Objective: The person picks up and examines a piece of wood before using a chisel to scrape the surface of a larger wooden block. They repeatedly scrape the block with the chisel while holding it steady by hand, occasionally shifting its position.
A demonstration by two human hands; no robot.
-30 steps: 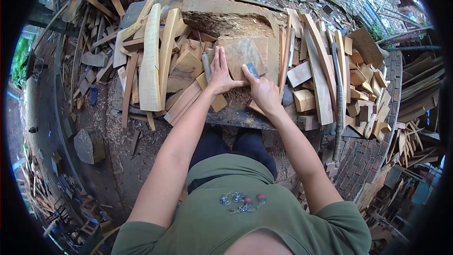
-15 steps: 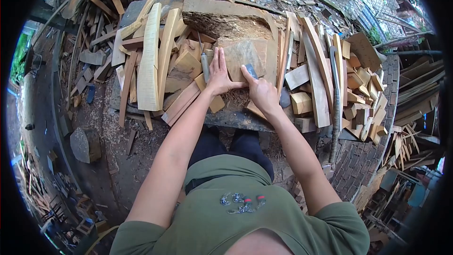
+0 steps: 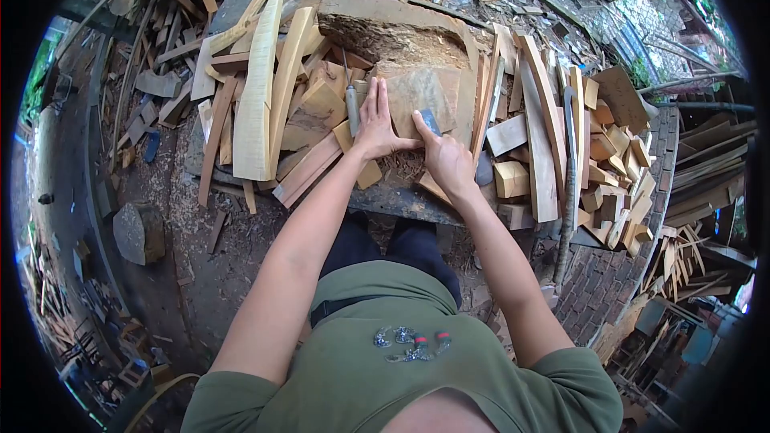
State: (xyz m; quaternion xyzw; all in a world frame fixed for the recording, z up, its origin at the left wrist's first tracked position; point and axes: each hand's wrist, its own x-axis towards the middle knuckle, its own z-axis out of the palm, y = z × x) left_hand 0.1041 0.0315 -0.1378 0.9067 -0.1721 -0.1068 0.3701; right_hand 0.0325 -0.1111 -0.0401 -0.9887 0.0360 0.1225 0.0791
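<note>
A flat wooden board (image 3: 409,92) with a greyish patch lies on a thick, rough-hewn wood block (image 3: 393,10). Along the board's left edge rests my left hand (image 3: 377,130), its fingers stretched straight and its thumb out toward my right hand. Around a small dark blue-grey flat piece (image 3: 430,120) at the board's near right side, my right hand (image 3: 449,162) is closed, index finger extended along it. The piece's exact kind does not show. Just left of my left hand lies a tool with a grey handle (image 3: 352,110) and a thin metal shaft.
Long curved wooden slats (image 3: 258,96) lie at the left of the work table, with more slats (image 3: 539,144) at the right. Small wood blocks (image 3: 613,152) are heaped further right. A dark metal bar (image 3: 569,176) crosses the right side. A stump (image 3: 139,232) stands on the ground.
The view has shifted slightly. Both hands keep nearly the same places on the board, and the right hand still holds the dark flat piece.
</note>
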